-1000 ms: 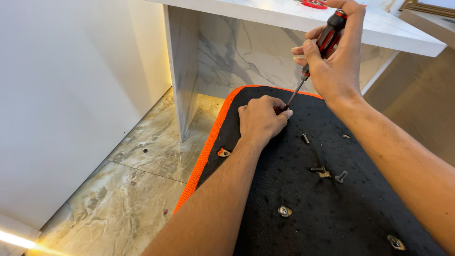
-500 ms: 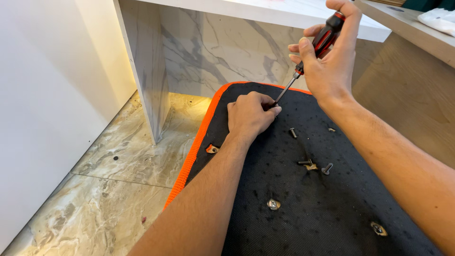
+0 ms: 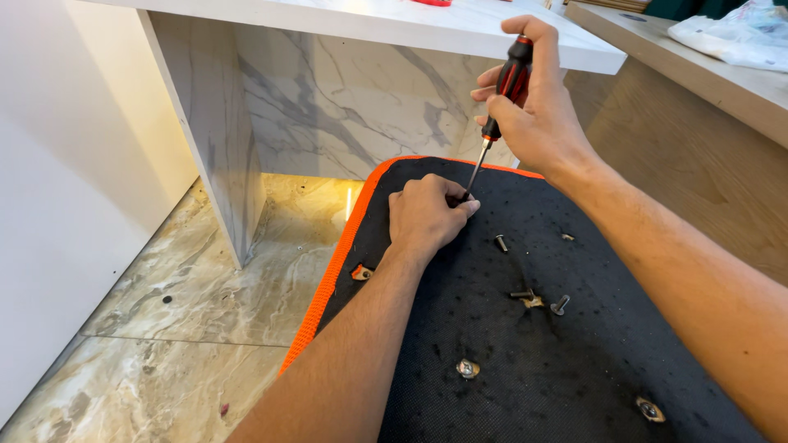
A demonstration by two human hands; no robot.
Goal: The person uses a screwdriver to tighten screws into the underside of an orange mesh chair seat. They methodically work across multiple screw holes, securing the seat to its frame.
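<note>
Screwdriver (image 3: 497, 115): long axis steeply tilted, red-and-black handle up and toward the right, thin metal shaft running down and left to a tip that meets the black panel (image 3: 525, 344) right at the left hand's fingertips. Handle wrapped inside the right hand (image 3: 538, 111), thumb and fingers closed snugly round it, that hand raised well above the panel. Left hand (image 3: 427, 217) lower, curled into a loose fist, knuckles resting on the fabric, fingertips pinched together about the screwdriver tip; probably gripping a small screw there, though hidden by the fingers.

Panel surface: black, coarse, felt-like fabric, flat, edged with a bright orange padded rim (image 3: 328, 279) curving along the left and far side. Scattered on the fabric to the right of the left hand: a short dark bolt (image 3: 501, 243) standing just beside the fist, two more loose bolts (image 3: 560, 304) lying nearer the wrist line, well apart from both hands. Shiny metal threaded inserts (image 3: 467, 368) set into the fabric, one near the left forearm, another at the lower right.

Beyond the panel: white marble-patterned desk leg (image 3: 222, 131) and smooth white tabletop (image 3: 394, 20). Below left: glossy veined marble floor tiles (image 3: 164, 328).
</note>
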